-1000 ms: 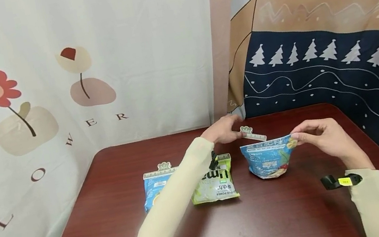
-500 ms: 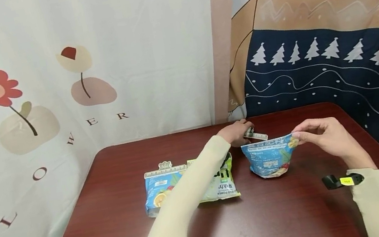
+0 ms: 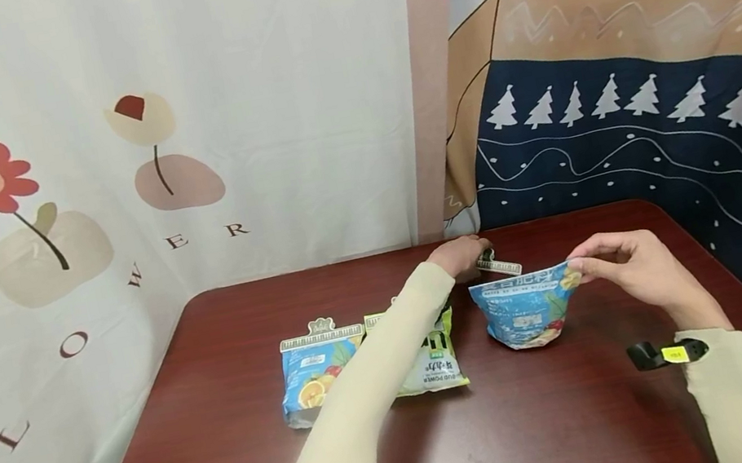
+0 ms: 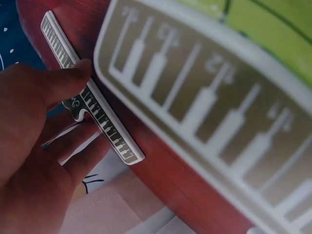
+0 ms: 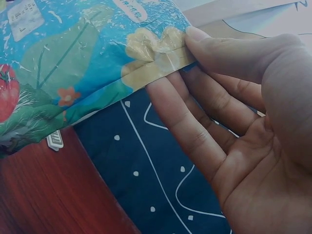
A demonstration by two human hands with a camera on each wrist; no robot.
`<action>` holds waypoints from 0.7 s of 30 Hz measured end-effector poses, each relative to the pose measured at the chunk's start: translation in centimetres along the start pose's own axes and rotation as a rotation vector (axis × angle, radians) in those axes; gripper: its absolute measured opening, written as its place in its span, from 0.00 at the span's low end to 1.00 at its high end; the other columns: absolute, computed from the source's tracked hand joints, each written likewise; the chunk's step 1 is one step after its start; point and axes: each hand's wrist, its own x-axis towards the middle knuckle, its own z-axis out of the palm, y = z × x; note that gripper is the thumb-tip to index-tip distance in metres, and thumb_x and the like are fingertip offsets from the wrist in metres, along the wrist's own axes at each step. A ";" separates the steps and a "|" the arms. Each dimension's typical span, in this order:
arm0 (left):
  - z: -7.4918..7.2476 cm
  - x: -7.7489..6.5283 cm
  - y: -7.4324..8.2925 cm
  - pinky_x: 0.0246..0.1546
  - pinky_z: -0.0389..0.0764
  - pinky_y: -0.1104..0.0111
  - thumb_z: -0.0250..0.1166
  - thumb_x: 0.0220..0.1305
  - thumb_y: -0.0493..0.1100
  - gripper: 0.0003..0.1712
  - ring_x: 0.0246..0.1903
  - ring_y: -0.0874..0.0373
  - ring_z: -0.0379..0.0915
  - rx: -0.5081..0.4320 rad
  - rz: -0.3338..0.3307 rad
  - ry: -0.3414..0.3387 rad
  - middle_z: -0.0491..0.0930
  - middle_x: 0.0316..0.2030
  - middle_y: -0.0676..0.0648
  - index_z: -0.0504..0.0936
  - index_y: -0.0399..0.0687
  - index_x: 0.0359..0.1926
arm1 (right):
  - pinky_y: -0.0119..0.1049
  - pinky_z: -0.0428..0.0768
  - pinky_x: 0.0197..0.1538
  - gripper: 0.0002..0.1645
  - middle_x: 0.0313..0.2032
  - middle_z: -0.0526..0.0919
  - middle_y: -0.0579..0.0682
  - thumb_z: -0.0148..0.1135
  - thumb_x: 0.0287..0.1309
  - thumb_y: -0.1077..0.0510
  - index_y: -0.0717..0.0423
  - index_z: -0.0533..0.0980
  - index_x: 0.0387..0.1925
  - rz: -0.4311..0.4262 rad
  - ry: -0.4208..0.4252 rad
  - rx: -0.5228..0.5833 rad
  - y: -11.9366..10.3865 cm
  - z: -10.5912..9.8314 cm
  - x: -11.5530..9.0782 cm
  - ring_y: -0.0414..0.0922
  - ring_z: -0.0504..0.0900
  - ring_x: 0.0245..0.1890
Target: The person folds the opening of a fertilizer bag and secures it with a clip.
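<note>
At the back of the table my left hand point(image 3: 459, 256) is around the crown-shaped handle of a loose bag clip point(image 3: 500, 267). In the left wrist view the thumb lies over this piano-key-patterned clip point(image 4: 109, 126), with the fingers behind it. My right hand point(image 3: 635, 272) pinches the top right corner of a blue fertilizer pouch point(image 3: 523, 312) between thumb and fingers. The pouch stands upright on the table, its top edge pulled flat. The right wrist view shows the pinched corner of the pouch point(image 5: 97, 63) up close.
Another blue pouch point(image 3: 315, 378) lies to the left with a clip point(image 3: 321, 337) along its top. Beside it a green bag point(image 3: 436, 369), also clipped, is partly covered by the left sleeve point(image 3: 372, 405). Curtains point(image 3: 291, 113) hang behind the dark red table point(image 3: 526, 436).
My left hand has come down and to the right onto the loose clip's handle. My right hand keeps its pinch on the pouch corner.
</note>
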 end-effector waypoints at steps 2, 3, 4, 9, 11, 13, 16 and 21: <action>0.0 0.1 0.1 0.61 0.79 0.65 0.60 0.73 0.42 0.26 0.60 0.58 0.76 0.009 -0.005 0.011 0.78 0.62 0.48 0.72 0.52 0.70 | 0.26 0.84 0.40 0.16 0.33 0.90 0.42 0.69 0.66 0.50 0.57 0.85 0.47 0.005 -0.001 0.000 0.0 0.0 0.0 0.41 0.89 0.32; 0.1 0.2 0.1 0.60 0.79 0.65 0.60 0.74 0.42 0.25 0.58 0.58 0.76 0.013 -0.007 0.017 0.78 0.61 0.48 0.72 0.52 0.69 | 0.27 0.84 0.41 0.16 0.33 0.90 0.42 0.69 0.66 0.50 0.57 0.85 0.47 0.007 -0.001 0.000 0.0 0.0 0.0 0.41 0.89 0.32; 0.1 0.2 0.1 0.59 0.80 0.65 0.59 0.74 0.42 0.24 0.57 0.58 0.77 0.017 -0.008 0.025 0.79 0.60 0.48 0.73 0.52 0.68 | 0.27 0.84 0.41 0.16 0.33 0.90 0.42 0.69 0.66 0.50 0.57 0.85 0.47 0.009 -0.003 -0.001 0.0 0.0 0.0 0.41 0.89 0.32; 0.1 0.3 0.1 0.53 0.82 0.67 0.62 0.73 0.42 0.20 0.50 0.59 0.80 -0.001 0.003 0.060 0.83 0.53 0.49 0.74 0.50 0.63 | 0.28 0.84 0.42 0.16 0.33 0.90 0.42 0.68 0.67 0.50 0.57 0.85 0.47 0.012 -0.004 -0.004 0.1 -0.1 -0.1 0.41 0.89 0.32; 0.0 0.3 0.1 0.49 0.83 0.67 0.62 0.72 0.41 0.18 0.47 0.59 0.81 -0.022 0.006 0.073 0.84 0.51 0.49 0.75 0.50 0.61 | 0.27 0.84 0.41 0.16 0.33 0.90 0.42 0.68 0.67 0.50 0.57 0.85 0.47 0.015 -0.006 -0.002 0.1 -0.1 -0.1 0.41 0.89 0.32; -0.1 0.3 0.0 0.47 0.84 0.68 0.62 0.72 0.40 0.17 0.45 0.59 0.81 -0.041 0.008 0.091 0.84 0.49 0.49 0.76 0.50 0.60 | 0.26 0.84 0.41 0.16 0.34 0.90 0.42 0.68 0.67 0.49 0.57 0.85 0.47 0.018 -0.007 0.001 0.1 -0.1 -0.1 0.41 0.88 0.32; -0.2 0.2 -0.1 0.46 0.84 0.68 0.61 0.73 0.38 0.14 0.45 0.59 0.82 -0.054 0.019 0.119 0.85 0.48 0.49 0.78 0.50 0.57 | 0.27 0.84 0.42 0.17 0.34 0.90 0.42 0.68 0.67 0.49 0.57 0.84 0.47 0.022 -0.012 0.008 0.0 -0.1 -0.1 0.41 0.89 0.32; -0.2 0.1 -0.5 0.46 0.83 0.67 0.62 0.70 0.35 0.12 0.44 0.58 0.82 -0.092 0.045 0.151 0.85 0.48 0.48 0.82 0.49 0.52 | 0.28 0.85 0.42 0.16 0.34 0.90 0.42 0.68 0.67 0.50 0.58 0.84 0.48 0.011 -0.019 0.016 0.1 -0.1 0.0 0.43 0.89 0.33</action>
